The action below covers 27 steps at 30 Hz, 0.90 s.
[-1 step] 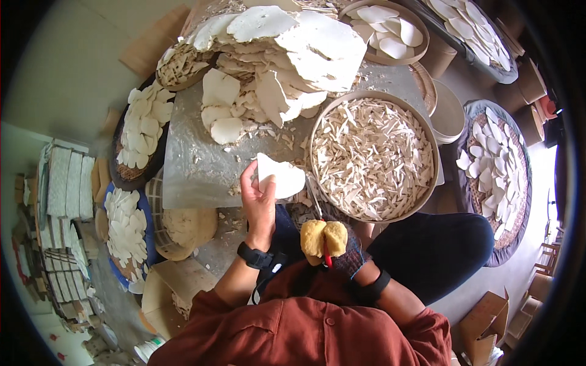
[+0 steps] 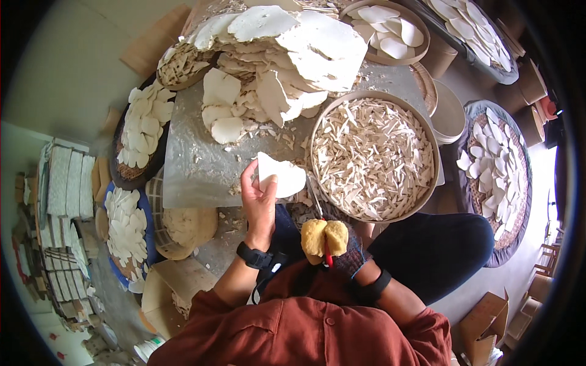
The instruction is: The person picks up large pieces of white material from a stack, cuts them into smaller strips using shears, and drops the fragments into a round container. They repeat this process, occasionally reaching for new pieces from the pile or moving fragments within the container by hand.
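Note:
A flat white irregular piece, thin like a sheet, is pinched between the thumb and fingers of my left hand. My right hand, in a dark knitted glove, is closed round scissors with red showing at the handles. Thick yellow foam padding wraps the handles and hides most of the fingers. The metal blades point away from me, just right of the white piece. Beyond them stands a round tray heaped with narrow white strips.
A tall stack of rough white sheets covers the far part of the grey table. Round trays of pale oval pieces stand at the left, others at the right. A white bucket is beside the table. Cardboard lies at lower left.

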Tool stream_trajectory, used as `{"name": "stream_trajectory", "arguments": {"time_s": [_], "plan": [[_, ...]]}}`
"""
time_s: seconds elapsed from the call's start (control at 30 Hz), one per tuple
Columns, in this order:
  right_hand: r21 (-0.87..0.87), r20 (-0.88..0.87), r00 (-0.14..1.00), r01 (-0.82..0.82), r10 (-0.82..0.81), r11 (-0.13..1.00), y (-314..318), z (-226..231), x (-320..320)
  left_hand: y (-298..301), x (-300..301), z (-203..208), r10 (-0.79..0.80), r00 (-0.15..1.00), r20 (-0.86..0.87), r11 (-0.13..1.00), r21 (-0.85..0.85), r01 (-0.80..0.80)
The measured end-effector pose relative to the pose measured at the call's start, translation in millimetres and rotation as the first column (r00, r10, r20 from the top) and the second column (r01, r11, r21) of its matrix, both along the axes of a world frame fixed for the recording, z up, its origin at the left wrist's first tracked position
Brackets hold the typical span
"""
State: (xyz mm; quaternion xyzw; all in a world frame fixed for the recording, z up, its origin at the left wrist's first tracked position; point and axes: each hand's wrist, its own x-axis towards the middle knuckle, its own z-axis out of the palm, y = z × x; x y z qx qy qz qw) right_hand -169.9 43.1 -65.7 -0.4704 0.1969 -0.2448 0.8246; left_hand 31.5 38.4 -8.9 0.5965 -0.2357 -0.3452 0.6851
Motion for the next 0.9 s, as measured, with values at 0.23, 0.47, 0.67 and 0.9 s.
{"name": "stream_trajectory", "arguments": {"time_s": [0.23,0.47,0.67,0.9], "plan": [[0.474,0.31,0.95,-0.135,-0.022,0.87,-6.0,-13.5,7.2,3.8,-0.2,3.6,-0.157,0.988,-0.004,0.987,-0.03,0.156],[-0.216,-0.093,0.995,-0.059,0.04,0.975,4.5,-2.5,7.7,-0.9,10.4,-5.0,-0.165,0.984,-0.061,0.986,-0.029,0.163],[-0.007,-0.074,0.996,-0.04,0.04,0.999,2.7,-0.4,7.9,7.1,15.6,-1.0,-0.318,0.941,-0.116,0.947,0.014,0.322],[0.146,-0.087,0.995,-0.027,0.039,0.989,5.9,10.0,9.9,8.8,10.1,-3.1,-0.251,0.945,-0.208,0.967,-0.006,0.255]]}}
